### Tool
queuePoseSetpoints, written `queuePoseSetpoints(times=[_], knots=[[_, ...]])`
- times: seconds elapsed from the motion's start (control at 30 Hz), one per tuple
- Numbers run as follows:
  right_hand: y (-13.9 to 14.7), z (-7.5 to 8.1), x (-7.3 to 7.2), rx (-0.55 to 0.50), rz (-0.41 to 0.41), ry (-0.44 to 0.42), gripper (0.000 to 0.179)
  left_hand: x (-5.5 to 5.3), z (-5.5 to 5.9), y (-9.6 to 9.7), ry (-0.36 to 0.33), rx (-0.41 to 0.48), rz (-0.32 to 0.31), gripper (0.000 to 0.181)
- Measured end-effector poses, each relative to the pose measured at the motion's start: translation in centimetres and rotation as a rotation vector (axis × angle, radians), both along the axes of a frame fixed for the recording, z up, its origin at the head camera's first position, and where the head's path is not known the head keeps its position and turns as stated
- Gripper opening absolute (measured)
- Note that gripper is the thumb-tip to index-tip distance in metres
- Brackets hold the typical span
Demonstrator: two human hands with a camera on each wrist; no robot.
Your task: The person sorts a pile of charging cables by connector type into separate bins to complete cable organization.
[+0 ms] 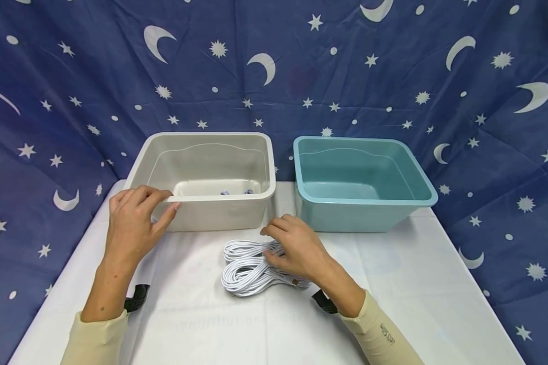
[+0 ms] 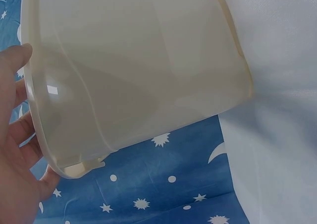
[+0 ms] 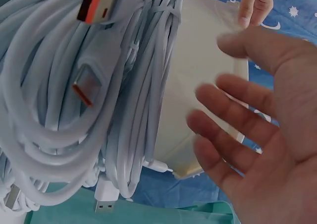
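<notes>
My left hand [image 1: 134,223] holds the front left corner of the off-white bin [image 1: 214,215]. In the left wrist view its thumb meets the rim [image 2: 35,110], and the other fingers reach behind that edge. My right hand [image 1: 297,251] hovers over the right side of the bundled white USB cables [image 1: 244,281], fingers spread and slightly bent, holding nothing. Close up in the right wrist view, the cables lie in tied coils with a USB plug [image 3: 101,3] and a USB-C plug [image 3: 88,85] showing. The open hand's fingers [image 3: 237,135] are apart from the coils.
A teal bin [image 1: 361,218] stands to the right of the off-white one. Small bluish pieces [image 1: 248,191] lie on the off-white bin's floor, partly hidden by its front wall. White cloth [image 1: 201,329] covers the table, and a blue star-and-moon curtain [image 1: 283,101] hangs behind.
</notes>
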State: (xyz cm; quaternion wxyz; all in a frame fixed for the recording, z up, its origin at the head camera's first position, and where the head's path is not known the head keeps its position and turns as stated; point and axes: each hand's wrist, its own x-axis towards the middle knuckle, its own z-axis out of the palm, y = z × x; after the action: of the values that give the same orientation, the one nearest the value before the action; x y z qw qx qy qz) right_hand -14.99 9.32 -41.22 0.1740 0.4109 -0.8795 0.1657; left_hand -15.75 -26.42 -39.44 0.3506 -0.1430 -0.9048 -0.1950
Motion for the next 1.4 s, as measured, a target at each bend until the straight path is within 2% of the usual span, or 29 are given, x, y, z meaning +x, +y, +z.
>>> queuePoseSetpoints(times=[0.3, 0.53, 0.8, 1.07, 1.4], knots=[[0.0, -0.4, 0.1, 0.153, 0.073, -0.126, 0.038, 0.1, 0.0, 0.0, -0.005, -0.002, 0.003, 0.030], [0.0, -0.9, 0.2, 0.181, 0.100, -0.168, 0.033, 0.1, 0.2, 0.0, -0.006, -0.004, 0.006, 0.029], [-0.2, -1.1, 0.3, 0.205, 0.140, -0.147, 0.026, 0.0, 0.1, 0.1, -0.004, -0.005, 0.001, 0.030], [-0.1, -0.8, 0.5, 0.232, 0.144, -0.126, 0.025, 0.0, 0.1, 0.1, -0.009, 0.000, 0.006, 0.029], [0.4, 0.4, 0.9, 0.136, 0.177, -0.073, 0.019, 0.0, -0.1, 0.2, -0.007, -0.001, 0.006, 0.029]])
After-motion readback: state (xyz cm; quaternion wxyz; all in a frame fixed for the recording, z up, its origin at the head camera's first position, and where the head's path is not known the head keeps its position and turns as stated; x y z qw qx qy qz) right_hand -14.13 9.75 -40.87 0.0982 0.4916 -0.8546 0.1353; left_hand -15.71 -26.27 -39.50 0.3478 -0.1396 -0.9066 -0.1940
